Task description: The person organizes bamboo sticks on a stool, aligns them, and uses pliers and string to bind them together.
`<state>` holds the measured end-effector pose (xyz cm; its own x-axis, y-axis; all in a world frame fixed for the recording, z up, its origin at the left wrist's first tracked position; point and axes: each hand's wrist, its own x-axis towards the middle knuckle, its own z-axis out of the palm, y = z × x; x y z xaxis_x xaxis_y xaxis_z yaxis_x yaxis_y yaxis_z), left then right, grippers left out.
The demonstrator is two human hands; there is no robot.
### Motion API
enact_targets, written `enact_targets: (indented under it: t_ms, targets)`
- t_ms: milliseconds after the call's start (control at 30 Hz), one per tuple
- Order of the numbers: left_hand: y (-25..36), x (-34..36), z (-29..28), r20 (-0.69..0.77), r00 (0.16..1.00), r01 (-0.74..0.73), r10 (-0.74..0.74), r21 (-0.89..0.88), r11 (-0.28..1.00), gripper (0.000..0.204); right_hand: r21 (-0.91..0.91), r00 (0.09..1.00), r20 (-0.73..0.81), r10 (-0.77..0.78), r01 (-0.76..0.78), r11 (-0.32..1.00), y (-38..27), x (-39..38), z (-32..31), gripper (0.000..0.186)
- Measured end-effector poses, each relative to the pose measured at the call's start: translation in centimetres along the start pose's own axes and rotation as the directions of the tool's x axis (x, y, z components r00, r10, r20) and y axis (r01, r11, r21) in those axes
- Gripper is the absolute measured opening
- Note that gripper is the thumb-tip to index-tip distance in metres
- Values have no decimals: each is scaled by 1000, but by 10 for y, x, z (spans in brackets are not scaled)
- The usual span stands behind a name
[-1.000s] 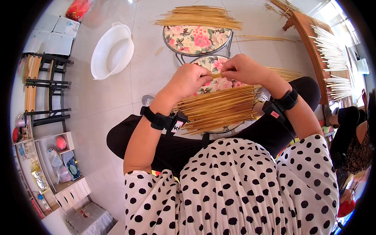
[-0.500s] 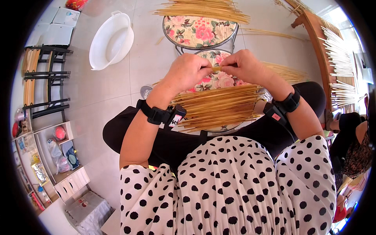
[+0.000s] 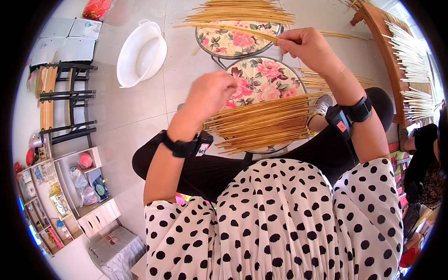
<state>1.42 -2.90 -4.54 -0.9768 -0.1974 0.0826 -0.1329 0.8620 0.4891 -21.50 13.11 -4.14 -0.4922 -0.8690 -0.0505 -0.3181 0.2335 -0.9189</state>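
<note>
Tiled floor edging floral stools, right hand, fingers pinching sticks

Gap right of left hand; stick pile bars near side.

Bright room, strongest light at upper right.
Glare washes out the area beyond the desk; a soft sheen lies on the floor. The left hand is blurred, the right hand crisper. Fisheye distortion bends the shelves near the rim; the corners are black.
</note>
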Motion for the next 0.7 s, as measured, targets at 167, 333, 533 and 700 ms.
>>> enact_targets:
  t_ms: [167,333,533,700]
  targets:
    - [-21,-4,56,67,996,-62,51,174,983,9,166,1000,-14,5,-2,986,-4,-3,1,22]
    - [-22,3,71,97,995,-26,-5,312,950,8,238,1000,4,8,-9,971,-4,-6,-2,22]
    - [-17,8,71,179,983,-113,34,452,885,3,224,999,47,7,-17,974,-6,-7,-3,24]
    - [-7,4,40,244,970,-92,-14,420,903,3,209,999,35,23,-30,977,-11,-9,1,23]
